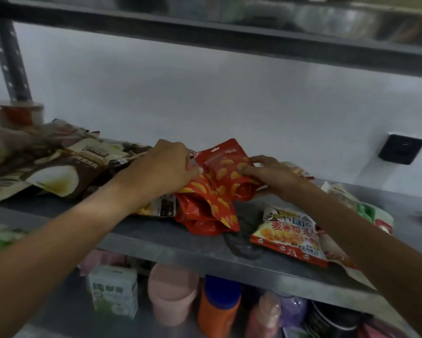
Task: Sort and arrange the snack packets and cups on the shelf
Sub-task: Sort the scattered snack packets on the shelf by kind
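— Hands first: what are they doing at the centre of the frame?

— Both are closing on the red packet [226, 172]. The left hand [164, 164] is pinching its left edge with curled fingertips, and the right hand [266, 172] is pressing its thumb on the right edge with the fingers curled behind. It looks as though they are propping it upright, probably so it stands in a row.

— And just below?

— More red packets [205, 211] are lying crumpled against it, reaching toward the front lip of the grey shelf [156, 242]; I'd guess they are waiting their turn.

— Further out?

— At centre right a white-and-orange packet [290, 235] is lying flat near the shelf edge, partly under the right forearm. A heap of brown packets [58, 174] is sprawling at centre left, unsorted by the look of it. An orange cup [17, 113] is standing blurred at the upper left, beside the shelf post.

— Below the shelf?

— A pink cup [172, 293] and an orange bottle [219, 308] are standing at the bottom centre.
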